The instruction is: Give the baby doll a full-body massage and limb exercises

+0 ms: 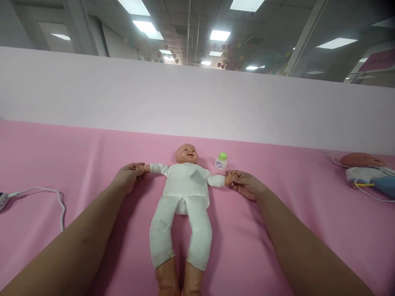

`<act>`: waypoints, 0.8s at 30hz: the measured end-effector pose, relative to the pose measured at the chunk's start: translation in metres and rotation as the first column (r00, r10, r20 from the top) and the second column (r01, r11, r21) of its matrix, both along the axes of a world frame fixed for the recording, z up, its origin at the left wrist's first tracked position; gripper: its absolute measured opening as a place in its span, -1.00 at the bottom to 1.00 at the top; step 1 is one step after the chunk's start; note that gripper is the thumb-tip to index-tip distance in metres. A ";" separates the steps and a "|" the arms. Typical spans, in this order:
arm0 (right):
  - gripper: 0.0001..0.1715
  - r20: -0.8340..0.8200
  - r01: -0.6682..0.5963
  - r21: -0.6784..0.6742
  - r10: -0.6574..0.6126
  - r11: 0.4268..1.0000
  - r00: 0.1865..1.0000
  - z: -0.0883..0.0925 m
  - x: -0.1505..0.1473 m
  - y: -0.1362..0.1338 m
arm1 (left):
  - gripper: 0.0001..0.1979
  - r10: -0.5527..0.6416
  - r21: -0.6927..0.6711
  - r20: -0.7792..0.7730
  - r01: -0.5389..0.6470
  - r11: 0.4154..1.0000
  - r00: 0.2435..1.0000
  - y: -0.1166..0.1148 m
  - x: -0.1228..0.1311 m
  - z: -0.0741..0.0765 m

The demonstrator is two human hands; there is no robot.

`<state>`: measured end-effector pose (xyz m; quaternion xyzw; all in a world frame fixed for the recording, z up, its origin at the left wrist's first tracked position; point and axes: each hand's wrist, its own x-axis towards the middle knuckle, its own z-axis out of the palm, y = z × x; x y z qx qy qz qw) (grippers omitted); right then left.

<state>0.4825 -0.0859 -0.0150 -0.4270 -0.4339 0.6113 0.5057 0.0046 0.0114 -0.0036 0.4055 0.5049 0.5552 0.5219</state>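
On its back in the middle lies a baby doll [185, 185] with a white cloth body, its head away from me and its feet toward me. My left hand [128, 176] grips the doll's hand on the left side, fingers closed round it. On the other side my right hand [247, 183] pinches the doll's other hand between thumb and fingers. Both doll arms are stretched out sideways. Just beyond my right hand stands a small clear bottle [221, 161] with a green cap and a printed label.
A pink cover [123, 234] spreads under everything, against a low white wall [197, 102] with glass above. At far right lies another doll [367, 172] in white and blue with thin tubes. A white cable [58, 195] runs from a white plug-like piece at the left edge.
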 end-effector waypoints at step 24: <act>-0.57 -0.011 -0.036 -0.025 0.036 0.999 0.999 -0.003 0.007 0.000 | -0.47 -0.124 0.019 -0.048 0.125 0.992 0.991 -0.002 -0.008 0.001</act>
